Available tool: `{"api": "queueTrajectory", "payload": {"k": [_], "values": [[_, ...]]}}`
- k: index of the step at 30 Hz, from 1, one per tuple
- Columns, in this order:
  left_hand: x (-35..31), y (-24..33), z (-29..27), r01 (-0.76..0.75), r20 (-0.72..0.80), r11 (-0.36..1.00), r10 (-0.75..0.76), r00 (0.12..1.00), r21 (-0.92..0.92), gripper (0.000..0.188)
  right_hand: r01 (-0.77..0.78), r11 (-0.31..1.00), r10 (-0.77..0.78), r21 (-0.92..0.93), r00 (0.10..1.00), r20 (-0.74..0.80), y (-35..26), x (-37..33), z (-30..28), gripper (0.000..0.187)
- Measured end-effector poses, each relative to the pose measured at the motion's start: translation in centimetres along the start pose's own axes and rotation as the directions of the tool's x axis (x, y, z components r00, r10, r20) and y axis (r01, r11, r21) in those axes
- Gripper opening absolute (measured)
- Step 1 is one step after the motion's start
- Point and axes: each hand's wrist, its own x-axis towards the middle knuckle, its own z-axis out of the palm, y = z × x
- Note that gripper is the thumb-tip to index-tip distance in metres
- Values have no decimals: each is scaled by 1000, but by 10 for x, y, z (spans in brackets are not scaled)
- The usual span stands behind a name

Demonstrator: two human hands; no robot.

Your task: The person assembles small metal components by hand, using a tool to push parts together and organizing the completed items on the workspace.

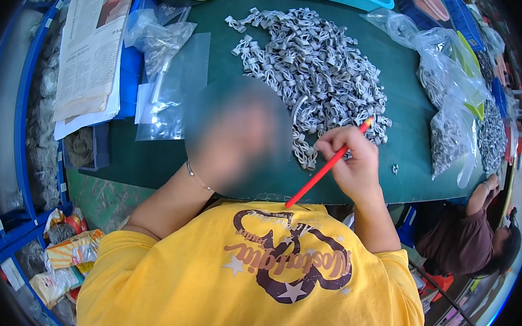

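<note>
Red, slim and straight, the pencil-like stick (314,183) runs slantwise near the centre of the frame, its upper end yellowish, its lower end over the yellow shirt (178,278). The right hand (353,159), right of centre, is closed around the stick's upper part, fingers curled. The left hand (240,125), left of centre, is covered by a blur; whether it grasps anything cannot be told. Grey looped pieces (320,62), small and dull-sheened, lie heaped in the upper centre on the green table (406,116), ahead of the right hand and beyond the left hand to its right. The stick's upper end overlaps the heap's lower right edge; contact cannot be confirmed. One loose piece (395,169) lies apart, right of the right hand. Clear bags (450,140) of similar pieces occupy the right side.
</note>
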Motion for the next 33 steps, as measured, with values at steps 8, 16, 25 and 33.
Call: {"api": "queueTrajectory", "payload": {"k": [8,16,25,33], "values": [[-4,-3,2,11,-38,999,-10,999,30,15,204,889,-132,-410,972,197,-3,-1,4,26],[-1,-10,16,-283,186,554,226,956,783,30,-35,996,29,85,997,69,-3,-2,-2,32],[0,-10,11,-334,224,468,276,935,818,22,-201,724,201,660,977,77,4,4,8,23],[-3,3,25,-386,233,456,356,905,802,21,-170,619,170,766,982,80,11,6,14,27]]}}
